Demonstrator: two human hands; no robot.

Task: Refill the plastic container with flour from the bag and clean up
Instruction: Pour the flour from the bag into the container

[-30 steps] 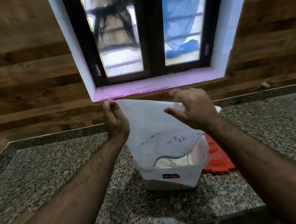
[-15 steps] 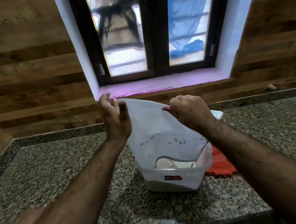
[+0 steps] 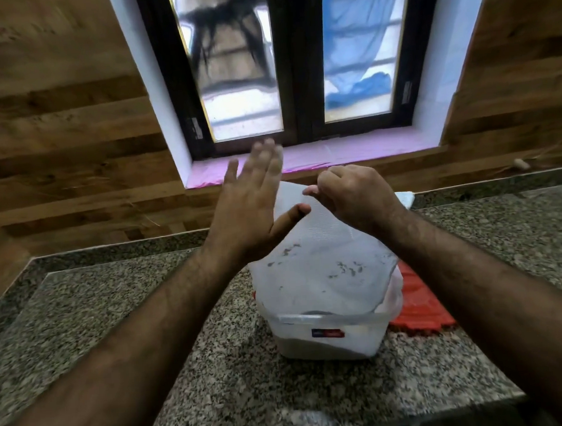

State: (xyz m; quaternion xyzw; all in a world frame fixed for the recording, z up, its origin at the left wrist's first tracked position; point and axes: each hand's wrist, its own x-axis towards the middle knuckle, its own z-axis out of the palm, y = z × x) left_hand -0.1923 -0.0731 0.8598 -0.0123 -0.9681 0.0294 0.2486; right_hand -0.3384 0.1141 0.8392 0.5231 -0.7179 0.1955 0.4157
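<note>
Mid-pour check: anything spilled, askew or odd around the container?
No spill shows on the granite counter. The bag, upended over the plastic container, hangs from the right hand alone; the left hand is open beside it. Dark specks mark the bag's side.

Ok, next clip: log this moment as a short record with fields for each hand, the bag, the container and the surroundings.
left hand: open, fingers spread, beside the bag, blurred
right hand: pinches the bag's top edge
bag: white, upended, mouth down in the container
container: clear plastic, on the counter, pale contents low inside
counter: speckled granite
red lid: flat, right of the container
window: dark frame, behind
</note>
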